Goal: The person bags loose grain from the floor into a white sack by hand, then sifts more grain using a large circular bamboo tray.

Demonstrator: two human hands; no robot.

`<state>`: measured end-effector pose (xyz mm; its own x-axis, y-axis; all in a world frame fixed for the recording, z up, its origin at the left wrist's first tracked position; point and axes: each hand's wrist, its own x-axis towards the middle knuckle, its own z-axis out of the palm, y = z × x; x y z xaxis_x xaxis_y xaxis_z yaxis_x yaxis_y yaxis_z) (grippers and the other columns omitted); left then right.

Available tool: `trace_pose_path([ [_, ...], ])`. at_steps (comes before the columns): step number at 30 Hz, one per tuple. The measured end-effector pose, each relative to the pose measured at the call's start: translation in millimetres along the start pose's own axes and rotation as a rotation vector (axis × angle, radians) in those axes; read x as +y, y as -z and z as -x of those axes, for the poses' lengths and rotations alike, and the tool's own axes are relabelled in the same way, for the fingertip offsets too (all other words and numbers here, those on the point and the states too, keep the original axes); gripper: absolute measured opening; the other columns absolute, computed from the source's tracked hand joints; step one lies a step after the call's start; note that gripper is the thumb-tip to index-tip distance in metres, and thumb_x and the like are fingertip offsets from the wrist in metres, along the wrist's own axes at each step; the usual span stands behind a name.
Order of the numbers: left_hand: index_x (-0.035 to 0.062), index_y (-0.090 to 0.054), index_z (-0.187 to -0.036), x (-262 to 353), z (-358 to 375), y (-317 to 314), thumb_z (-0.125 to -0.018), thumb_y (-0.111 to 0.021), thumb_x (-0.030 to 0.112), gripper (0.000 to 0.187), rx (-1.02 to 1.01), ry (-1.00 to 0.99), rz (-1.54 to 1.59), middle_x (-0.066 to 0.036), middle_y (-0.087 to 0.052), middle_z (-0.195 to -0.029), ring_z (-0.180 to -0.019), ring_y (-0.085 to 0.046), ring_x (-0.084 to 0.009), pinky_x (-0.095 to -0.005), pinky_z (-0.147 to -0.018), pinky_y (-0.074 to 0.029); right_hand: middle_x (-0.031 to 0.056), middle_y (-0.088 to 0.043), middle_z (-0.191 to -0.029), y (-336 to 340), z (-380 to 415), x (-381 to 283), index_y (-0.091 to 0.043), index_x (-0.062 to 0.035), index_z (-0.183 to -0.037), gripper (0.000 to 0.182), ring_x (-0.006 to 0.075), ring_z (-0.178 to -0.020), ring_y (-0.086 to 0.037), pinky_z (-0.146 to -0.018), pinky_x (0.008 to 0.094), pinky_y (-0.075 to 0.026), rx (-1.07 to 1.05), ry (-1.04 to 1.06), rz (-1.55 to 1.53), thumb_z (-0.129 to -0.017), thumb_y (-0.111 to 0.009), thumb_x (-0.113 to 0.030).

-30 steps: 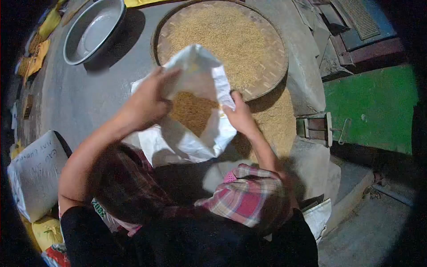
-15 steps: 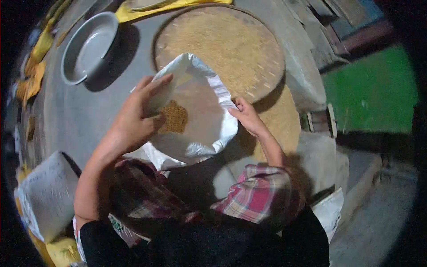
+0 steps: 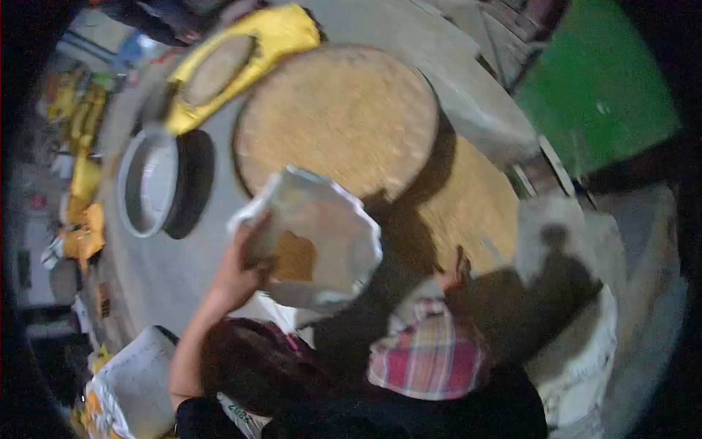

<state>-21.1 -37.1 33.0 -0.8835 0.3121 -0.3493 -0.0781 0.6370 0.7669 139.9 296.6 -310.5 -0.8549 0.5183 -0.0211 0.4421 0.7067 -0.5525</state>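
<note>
Presently, the largest container is the round woven tray (image 3: 426, 128), beyond both hands, with pale grain (image 3: 333, 110) covering most of its surface. More of the same coloured grain, a loose spread (image 3: 475, 197), lies just beyond the right hand, part of it darkened by shadow. The white sack (image 3: 333, 238) is at the left hand, mouth open and facing up, its upper edge overlapping the near side of the tray. A yellow sheet (image 3: 289, 29) lies far ahead of the left hand, bearing a smaller round object (image 3: 219, 69) whose contents cannot be made out. The grey basin (image 3: 156, 190) stands nearer, ahead and left of that hand. The left hand (image 3: 248, 267) grips the sack's near-left rim. The right hand (image 3: 455, 274) is off the sack, fingers apparently extended and apart. Smallest is the brown grain (image 3: 296, 257), a patch inside the sack beside the left fingers. The left fingers partly cover the rim; plaid cloth (image 3: 431, 351) hides the right forearm. Blur and shadow obscure the right fingertips.
</note>
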Motion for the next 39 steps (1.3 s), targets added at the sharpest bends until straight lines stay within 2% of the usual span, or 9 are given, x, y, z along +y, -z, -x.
trace_pose_path([
  [3, 0.0091, -0.032, -0.13, -21, -15, -8, -0.065, -0.061, 0.001, 0.071, 0.008, -0.087, -0.031, -0.016, -0.035, -0.122, -0.115, -0.034, -0.0277, -0.0333, -0.097, -0.028, 0.0166, -0.021, -0.137, -59, -34, -18, -0.031, -0.0112, -0.13, 0.043, 0.0333, -0.128, -0.013, -0.099, 0.0478, -0.017, 0.018, 0.074, -0.089, -0.088, -0.039, -0.018],
  [5, 0.0069, -0.031, -0.129, -1, -18, -17, -0.065, -0.061, 0.003, 0.071, 0.071, -0.064, -0.205, -0.017, -0.038, -0.112, -0.109, -0.038, -0.0321, -0.0349, -0.095, -0.031, 0.0215, -0.03, -0.13, -88, -74, -22, -0.03, -0.0206, -0.131, 0.055, 0.037, -0.122, -0.025, -0.094, 0.0513, -0.027, 0.0, 0.191, 0.317, -0.08, -0.052, -0.016],
  [11, 0.0034, -0.031, -0.129, -3, -33, -34, -0.067, -0.06, 0.002, 0.068, 0.084, -0.088, -0.195, -0.018, -0.035, -0.116, -0.108, -0.04, -0.032, -0.0337, -0.093, -0.034, 0.0185, -0.043, -0.119, -52, -104, -68, -0.052, -0.0193, -0.113, 0.035, 0.0379, -0.111, -0.039, -0.089, 0.0503, -0.032, -0.149, -0.146, -0.099, -0.078, -0.053, -0.014],
  [13, 0.0032, -0.031, -0.129, -4, -43, -37, -0.067, -0.06, 0.003, 0.068, 0.085, -0.077, -0.184, -0.018, -0.035, -0.117, -0.109, -0.04, -0.0322, -0.0336, -0.093, -0.034, 0.0165, -0.047, -0.116, -56, -109, -48, -0.054, -0.0167, -0.11, 0.035, 0.0379, -0.106, -0.043, -0.087, 0.0503, -0.034, -0.066, 0.064, 0.114, -0.075, -0.056, -0.013],
  [20, 0.0037, -0.03, -0.129, -9, -52, -41, -0.068, -0.059, 0.01, 0.068, 0.075, -0.105, -0.171, -0.019, -0.035, -0.114, -0.105, -0.042, -0.0344, -0.0349, -0.089, -0.037, 0.0107, -0.057, -0.1, -69, -114, -23, -0.054, -0.0086, -0.108, 0.047, 0.0228, -0.094, -0.052, -0.08, 0.0334, -0.042, -0.257, -0.535, -0.49, -0.064, -0.068, -0.013],
  [23, 0.0039, -0.029, -0.129, -16, -55, -45, -0.067, -0.059, 0.01, 0.069, 0.097, -0.124, -0.184, -0.02, -0.035, -0.113, -0.103, -0.043, -0.0347, -0.0363, -0.088, -0.038, 0.0176, -0.042, -0.123, -73, -104, 3, -0.021, -0.0028, -0.132, 0.087, 0.0305, -0.113, -0.041, -0.093, 0.0406, -0.033, -0.351, -0.725, -0.989, -0.063, -0.072, -0.021],
  [26, 0.0036, -0.029, -0.129, -21, -56, -46, -0.066, -0.06, 0.01, 0.07, 0.071, -0.166, -0.149, -0.021, -0.036, -0.112, -0.102, -0.043, -0.0353, -0.0371, -0.087, -0.038, 0.0057, -0.059, -0.092, -48, -93, -3, -0.054, -0.0033, -0.105, 0.041, 0.02, -0.08, -0.056, -0.073, 0.0301, -0.045, -0.213, -0.813, -1.098, -0.067, -0.066, -0.012],
  [32, 0.0021, -0.027, -0.129, -11, -45, -54, -0.065, -0.058, 0.01, 0.071, 0.039, -0.204, -0.241, -0.022, -0.036, -0.11, -0.099, -0.044, -0.0386, -0.0382, -0.085, -0.039, 0.0057, -0.059, -0.091, -19, -105, -18, -0.055, -0.0027, -0.1, 0.035, 0.0175, -0.081, -0.057, -0.073, 0.0313, -0.045, -0.131, -0.478, -1.269, -0.068, -0.066, -0.013],
  [39, -0.0004, -0.025, -0.128, -8, -30, -69, -0.064, -0.058, 0.009, 0.072, -0.032, -0.288, -0.188, -0.022, -0.036, -0.108, -0.098, -0.044, -0.0392, -0.0389, -0.085, -0.039, 0.0039, -0.06, -0.084, 103, -108, -177, -0.054, -0.0022, -0.098, 0.032, 0.0129, -0.071, -0.058, -0.062, 0.0266, -0.048, -0.676, -0.118, -1.201, -0.068, -0.065, -0.007],
])
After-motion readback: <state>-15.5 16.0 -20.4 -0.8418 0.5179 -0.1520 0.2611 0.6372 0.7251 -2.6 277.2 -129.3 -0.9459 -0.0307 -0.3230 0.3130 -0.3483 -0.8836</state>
